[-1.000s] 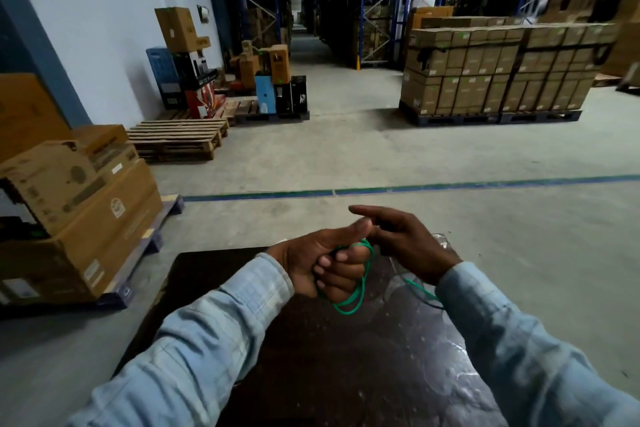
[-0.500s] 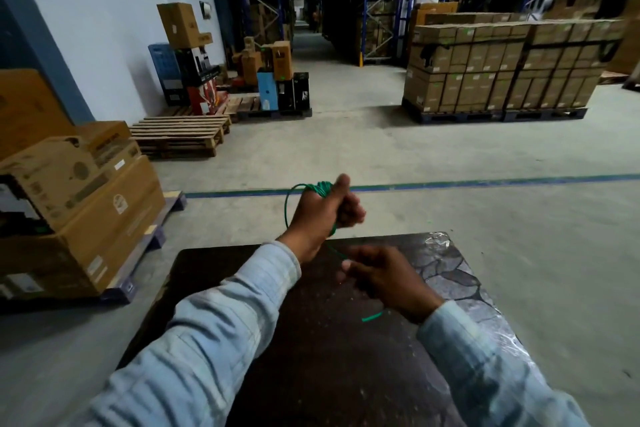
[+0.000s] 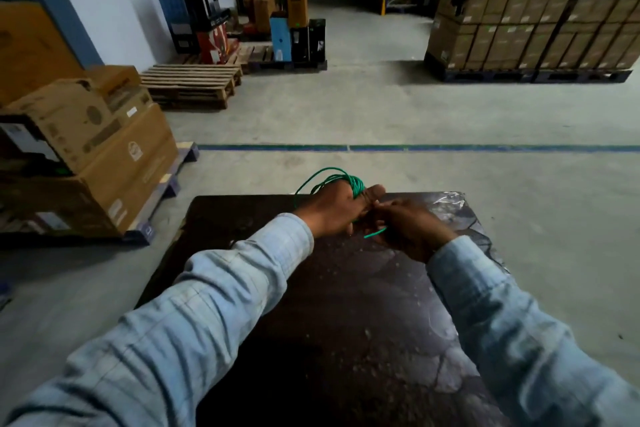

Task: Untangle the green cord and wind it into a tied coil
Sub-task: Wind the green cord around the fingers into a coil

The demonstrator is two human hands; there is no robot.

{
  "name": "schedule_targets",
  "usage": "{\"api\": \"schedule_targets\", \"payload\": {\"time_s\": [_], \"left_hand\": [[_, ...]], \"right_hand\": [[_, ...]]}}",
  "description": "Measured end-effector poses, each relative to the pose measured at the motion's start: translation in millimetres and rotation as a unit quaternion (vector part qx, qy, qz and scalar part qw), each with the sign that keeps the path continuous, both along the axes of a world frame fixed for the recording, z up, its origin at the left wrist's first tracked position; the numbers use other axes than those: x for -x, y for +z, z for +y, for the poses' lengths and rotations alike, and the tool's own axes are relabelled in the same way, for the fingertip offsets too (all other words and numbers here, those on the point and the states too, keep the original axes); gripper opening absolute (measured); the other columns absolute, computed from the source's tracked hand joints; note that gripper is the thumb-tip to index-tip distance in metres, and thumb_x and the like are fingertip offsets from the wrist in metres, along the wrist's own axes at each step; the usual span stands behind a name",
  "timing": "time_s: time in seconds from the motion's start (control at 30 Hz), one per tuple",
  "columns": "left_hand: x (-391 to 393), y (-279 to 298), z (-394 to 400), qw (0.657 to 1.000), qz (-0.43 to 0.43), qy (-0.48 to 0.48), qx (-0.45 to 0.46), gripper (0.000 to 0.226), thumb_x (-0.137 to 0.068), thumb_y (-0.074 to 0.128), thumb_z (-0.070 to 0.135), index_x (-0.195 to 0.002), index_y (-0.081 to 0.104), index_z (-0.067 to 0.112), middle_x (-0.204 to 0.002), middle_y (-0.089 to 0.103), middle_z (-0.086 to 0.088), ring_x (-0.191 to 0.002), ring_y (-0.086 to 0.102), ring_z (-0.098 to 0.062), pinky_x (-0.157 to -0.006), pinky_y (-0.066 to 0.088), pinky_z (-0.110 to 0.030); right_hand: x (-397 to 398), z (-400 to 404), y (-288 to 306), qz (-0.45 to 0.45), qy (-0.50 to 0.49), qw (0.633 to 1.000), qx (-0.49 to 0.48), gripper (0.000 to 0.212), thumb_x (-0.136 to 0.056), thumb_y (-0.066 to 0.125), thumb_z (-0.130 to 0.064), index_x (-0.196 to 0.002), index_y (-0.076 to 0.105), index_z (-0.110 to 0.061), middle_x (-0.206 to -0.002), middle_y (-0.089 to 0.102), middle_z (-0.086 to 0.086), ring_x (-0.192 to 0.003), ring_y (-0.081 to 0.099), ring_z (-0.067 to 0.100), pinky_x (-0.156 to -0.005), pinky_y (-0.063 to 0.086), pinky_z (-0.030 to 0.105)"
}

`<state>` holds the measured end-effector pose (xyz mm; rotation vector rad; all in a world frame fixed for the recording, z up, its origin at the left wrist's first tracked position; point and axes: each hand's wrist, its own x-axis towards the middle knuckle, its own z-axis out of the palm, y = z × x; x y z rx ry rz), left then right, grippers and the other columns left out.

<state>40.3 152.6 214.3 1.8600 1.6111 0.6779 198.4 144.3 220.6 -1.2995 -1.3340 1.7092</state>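
The green cord (image 3: 332, 180) is a thin bundle of loops, bunched in my left hand (image 3: 334, 213) above the far edge of the dark table (image 3: 346, 322). The loops arch out past the back of that hand. My right hand (image 3: 412, 229) sits just right of it, touching it, fingers pinched on the cord's loose end, whose short green tip (image 3: 375, 233) pokes out between the two hands. How the cord runs inside my palms is hidden.
Stacked cardboard boxes on a pallet (image 3: 86, 156) stand to the left of the table. An empty wooden pallet (image 3: 194, 85) lies farther back. A large pallet of boxes (image 3: 540, 14) stands at the far right. A blue line (image 3: 450, 148) crosses the concrete floor.
My left hand lifted the coil up and forward, then came back down toward the table. My right hand slid along the loose end and closed in against my left hand.
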Motion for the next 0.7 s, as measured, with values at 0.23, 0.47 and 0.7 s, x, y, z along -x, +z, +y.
{"api": "schedule_targets", "payload": {"time_s": [0.23, 0.47, 0.7], "left_hand": [[11.1, -21.6, -19.9, 0.984, -0.124, 0.052, 0.114, 0.087, -0.083, 0.035, 0.080, -0.078, 0.065, -0.001, -0.062, 0.058, -0.016, -0.043, 0.043, -0.016, -0.049, 0.038, -0.027], [12.2, -85.3, -84.3, 0.898, -0.322, 0.107, 0.279, 0.055, -0.071, 0.063, 0.074, -0.072, 0.060, 0.019, -0.051, 0.041, 0.008, -0.043, 0.036, -0.006, -0.047, 0.032, -0.022], [11.9, -136.8, -139.8, 0.740, -0.541, 0.085, 0.390, 0.054, -0.053, 0.084, 0.060, -0.061, 0.045, 0.023, -0.043, 0.030, 0.011, -0.034, 0.028, -0.003, -0.039, 0.025, -0.017]], "right_hand": [[22.4, -4.1, -10.2, 0.080, -0.004, 0.996, 0.029, 0.021, -0.094, 0.054, -0.008, -0.076, 0.064, -0.005, -0.062, 0.066, 0.009, -0.050, 0.062, 0.010, -0.050, 0.053, 0.017], [38.3, -27.0, -50.6, -0.002, 0.057, 0.994, 0.092, 0.014, -0.094, 0.056, -0.011, -0.084, 0.065, -0.013, -0.077, 0.064, 0.006, -0.061, 0.057, 0.015, -0.045, 0.050, 0.021], [41.0, -43.2, -79.2, -0.088, 0.161, 0.973, 0.139, 0.034, -0.092, 0.054, -0.046, -0.091, 0.064, -0.013, -0.067, 0.060, 0.005, -0.054, 0.050, 0.015, -0.051, 0.035, 0.022]]}}
